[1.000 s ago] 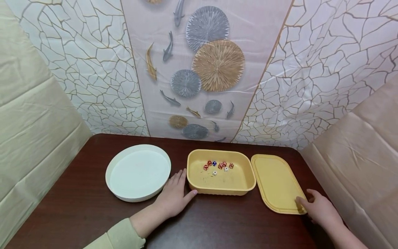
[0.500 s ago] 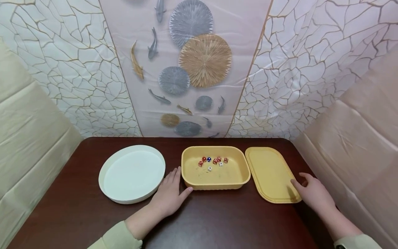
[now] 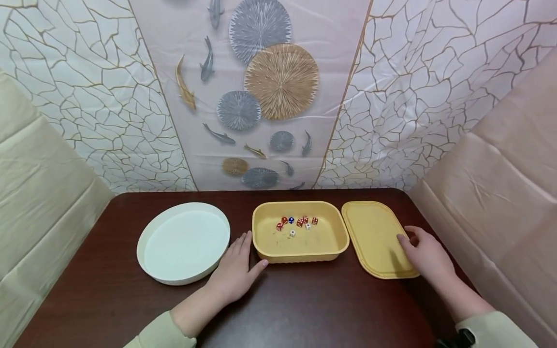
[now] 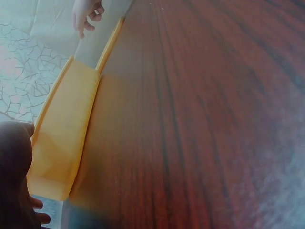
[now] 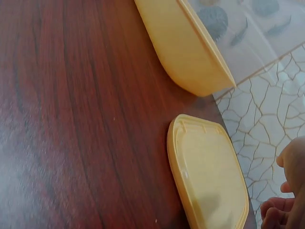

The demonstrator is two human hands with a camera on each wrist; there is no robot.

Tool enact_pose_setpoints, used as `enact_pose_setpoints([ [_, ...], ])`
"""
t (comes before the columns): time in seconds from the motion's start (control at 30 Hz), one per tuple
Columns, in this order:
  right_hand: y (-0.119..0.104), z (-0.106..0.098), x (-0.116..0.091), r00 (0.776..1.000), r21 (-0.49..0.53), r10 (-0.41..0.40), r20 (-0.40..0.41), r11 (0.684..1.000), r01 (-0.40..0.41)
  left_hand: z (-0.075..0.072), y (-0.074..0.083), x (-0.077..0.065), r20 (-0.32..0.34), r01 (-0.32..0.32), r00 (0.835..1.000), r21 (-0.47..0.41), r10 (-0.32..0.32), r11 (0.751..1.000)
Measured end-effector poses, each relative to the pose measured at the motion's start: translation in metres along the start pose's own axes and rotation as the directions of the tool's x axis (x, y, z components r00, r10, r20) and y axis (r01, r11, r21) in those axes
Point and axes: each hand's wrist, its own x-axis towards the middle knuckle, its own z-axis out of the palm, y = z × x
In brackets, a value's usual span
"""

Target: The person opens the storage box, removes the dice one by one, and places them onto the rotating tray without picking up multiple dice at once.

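Note:
A yellow plastic box [image 3: 322,241] stands on the table, with several red dice [image 3: 300,223], one blue die [image 3: 291,220] and two white dice [image 3: 292,233] inside. My left hand [image 3: 230,270] lies at the box's left side, fingers extended and thumb at its near corner. In the left wrist view that hand [image 4: 16,162] shows dark beside the box [image 4: 64,129]. Flat to the right of the box lies a yellow lid [image 3: 374,237]. My right hand [image 3: 428,256] hovers by the lid's right edge, fingers loosely bent and nothing in them. The right wrist view shows this hand [image 5: 290,186] apart from the lid [image 5: 209,162].
A round white tray [image 3: 183,244] sits to the left of my left hand. The dark wooden table [image 3: 313,304] ends at a patterned backdrop [image 3: 278,121], and beige panels [image 3: 500,183] stand along its sides.
My right hand has moved from the lid's near right corner farther up along its right edge. The head view has shifted a little. My left hand stays by the box.

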Motion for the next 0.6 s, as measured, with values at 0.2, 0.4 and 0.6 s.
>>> enact_pose_setpoints([
  [0.2, -0.018, 0.002, 0.003, 1.0, 0.005, -0.015, 0.004, 1.0, 0.015, -0.004, -0.001, -0.004, -0.018, -0.026, 0.999, -0.013, 0.026, 1.0],
  [0.4, -0.035, 0.004, 0.008, 0.999, 0.012, -0.04, 0.005, 0.999, 0.039, -0.011, 0.0, -0.007, -0.025, -0.041, 0.999, -0.009, 0.041, 0.999],
  [0.6, -0.05, 0.007, 0.012, 0.998, 0.023, -0.068, -0.016, 0.997, 0.068, -0.018, 0.001, -0.011, -0.018, -0.045, 0.999, 0.0, 0.045, 0.999],
])
